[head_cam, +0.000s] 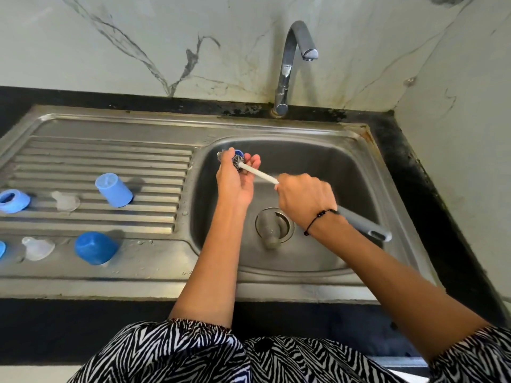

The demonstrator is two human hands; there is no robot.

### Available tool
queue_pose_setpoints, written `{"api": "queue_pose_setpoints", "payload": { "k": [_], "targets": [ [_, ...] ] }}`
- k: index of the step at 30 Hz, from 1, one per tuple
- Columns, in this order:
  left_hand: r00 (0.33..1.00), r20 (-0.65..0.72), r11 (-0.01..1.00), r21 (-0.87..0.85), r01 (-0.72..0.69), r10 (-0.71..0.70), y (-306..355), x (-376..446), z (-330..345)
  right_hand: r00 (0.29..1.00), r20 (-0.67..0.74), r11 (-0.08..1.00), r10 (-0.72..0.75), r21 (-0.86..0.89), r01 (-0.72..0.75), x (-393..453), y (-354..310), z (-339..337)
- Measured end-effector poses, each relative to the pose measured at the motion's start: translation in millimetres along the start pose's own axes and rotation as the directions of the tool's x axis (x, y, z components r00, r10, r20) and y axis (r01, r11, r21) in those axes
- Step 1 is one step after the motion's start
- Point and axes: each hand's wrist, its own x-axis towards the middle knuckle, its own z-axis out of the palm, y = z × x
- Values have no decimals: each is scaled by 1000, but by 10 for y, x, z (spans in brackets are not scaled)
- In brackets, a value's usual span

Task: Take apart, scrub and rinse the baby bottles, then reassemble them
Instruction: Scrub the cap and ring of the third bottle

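Note:
Over the sink basin, my left hand holds a small blue bottle part, mostly hidden by my fingers. My right hand grips a bottle brush by its white stem; the grey bristle head pushes into the blue part, and the grey handle sticks out behind my wrist. A clear bottle lies on the drain. On the drainboard stand a light blue cap, a dark blue cap, a blue ring and two clear nipples.
A chrome tap rises behind the basin, with no water running from it. Marble wall panels close off the back and the right. A black counter frames the sink. Another blue piece shows at the left edge.

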Motion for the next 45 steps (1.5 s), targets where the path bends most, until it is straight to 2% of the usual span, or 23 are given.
{"api": "queue_pose_setpoints", "payload": {
  "k": [3, 5, 6, 7, 8, 9, 10, 12, 13, 14, 16, 17, 19, 21, 24, 27, 30, 32, 34, 36, 39, 41, 45],
  "targets": [
    [1000, 17, 1000, -15, -1, 1, -23, 12, -44, 989, 114, 979, 90, 170, -109, 98, -64, 29],
    [999, 50, 999, -30, 14, -13, -34, 42, -101, 960, 250, 891, 129, 396, -223, 186, -57, 25],
    [997, 72, 999, -36, 22, -19, -34, 52, -126, 923, 362, 773, 128, 547, -321, 213, -28, 17],
    [995, 94, 999, -38, 25, -21, -34, 60, -144, 860, 501, 604, 92, 659, -448, 215, 11, 8],
    [993, 115, 999, -39, 22, -18, -32, 63, -157, 777, 629, 437, 16, 695, -571, 204, 64, 18],
    [991, 133, 999, -40, 15, -10, -43, 67, -166, 697, 713, 316, -75, 680, -661, 189, 129, 49],
    [990, 140, 999, -36, 8, -3, -64, 64, -175, 632, 761, 243, -147, 647, -723, 159, 184, 82],
    [996, 93, 1000, 3, -11, 10, -134, 69, -196, 587, 791, 192, -172, 611, -768, 127, 216, 137],
    [999, 48, 999, 42, -23, 21, -176, 84, -209, 610, 785, 231, -108, 617, -753, 113, 184, 146],
    [999, 2, 996, 85, -34, 34, -213, 97, -224, 672, 741, 351, -5, 631, -692, 95, 135, 149],
    [996, -66, 985, 167, -51, 63, -253, 138, -239, 848, 505, 725, 163, 522, -450, 54, 78, 184],
    [993, -87, 975, 212, -60, 80, -254, 167, -236, 912, 378, 865, 161, 391, -315, 17, 62, 211],
    [986, -124, 954, 289, -73, 113, -225, 212, -207, 964, 240, 970, 117, 182, -164, -56, 53, 180],
    [975, -178, 942, 328, -72, 136, -173, 252, -184, 989, 138, 998, 56, 16, -58, -101, 91, 137],
    [969, -219, 941, 337, -31, 110, -75, 311, -195, 997, -12, 973, -71, -223, 66, -157, 112, 87],
    [979, -205, 947, 316, 59, 8, -41, 313, -177, 991, -104, 922, -79, -386, 33, -147, 96, -13],
    [984, -177, 969, 237, 70, -28, -57, 278, -127, 989, -32, 934, -143, -337, 124, -107, 37, 23],
    [988, -154, 988, 143, 53, -30, -51, 284, -120, 985, -38, 948, -170, -279, 153, -52, 9, 91],
    [990, -139, 996, 76, 36, -25, -19, 308, -151, 991, -13, 968, -136, -216, 130, -28, -24, 144],
    [992, -125, 999, 53, 9, -2, 0, 334, -194, 995, 77, 993, -68, -93, 75, -16, -31, 199],
    [989, -114, 992, 93, -83, 94, -45, 318, -228, 980, 198, 998, 4, 54, -15, 24, 4, 239],
    [986, -111, 984, 144, -104, 121, -109, 336, -279, 974, 226, 999, 15, 43, -25, 66, 34, 269],
    [984, -144, 956, 289, -61, 106, -140, 441, -323, 986, 139, 981, -95, -156, 116, 55, 51, 328]
  ]
}}
